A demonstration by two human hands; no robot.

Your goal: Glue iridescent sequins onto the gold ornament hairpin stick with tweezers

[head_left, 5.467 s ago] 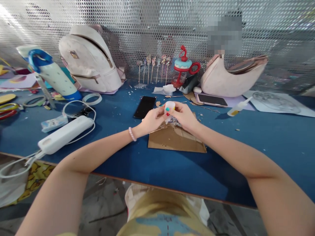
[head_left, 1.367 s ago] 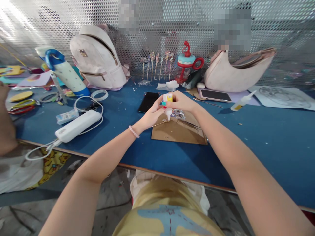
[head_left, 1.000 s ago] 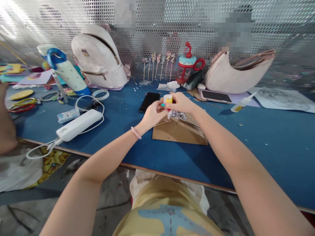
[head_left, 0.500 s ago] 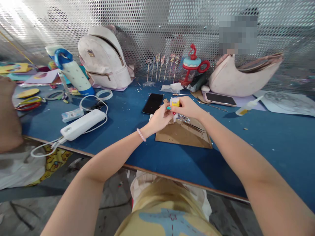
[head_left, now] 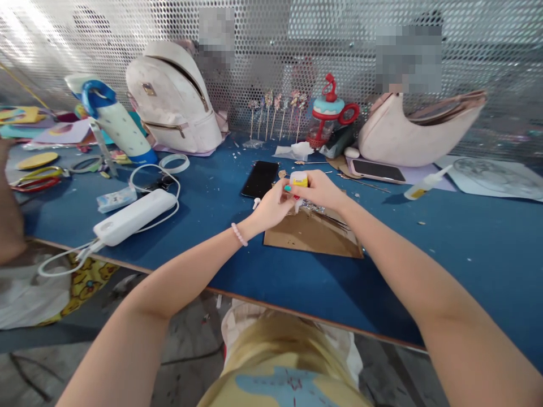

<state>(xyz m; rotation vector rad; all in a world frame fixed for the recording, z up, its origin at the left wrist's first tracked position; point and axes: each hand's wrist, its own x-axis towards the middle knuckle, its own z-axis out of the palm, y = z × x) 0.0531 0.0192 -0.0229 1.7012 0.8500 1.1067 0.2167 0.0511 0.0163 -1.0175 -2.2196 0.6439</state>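
Note:
My right hand (head_left: pixel 321 189) is wrapped round a small white bottle with a yellow label (head_left: pixel 299 180), tilted with its nozzle end down. My left hand (head_left: pixel 275 202), a pink bead bracelet at its wrist, is closed close against the bottle's lower end; what its fingertips pinch is too small to make out. Both hands are over the back part of a brown cardboard piece (head_left: pixel 311 233). Silvery bits and dark tweezers (head_left: pixel 337 219) lie on the cardboard, partly hidden by my right hand. A black phone (head_left: pixel 260 178) lies just behind my left hand.
On the left are a white power strip (head_left: pixel 134 217), a bottle with a blue lid (head_left: pixel 121 127) and a white backpack (head_left: pixel 173 102). A red-handled cup (head_left: pixel 326 116), a pink bag (head_left: pixel 419 133) and a glue bottle (head_left: pixel 426 185) stand behind and right. Another person's arm shows at far left.
The view has shifted slightly, so things on the table appear a little further left. Both hands keep their hold at the bottle, which is tilted slightly more.

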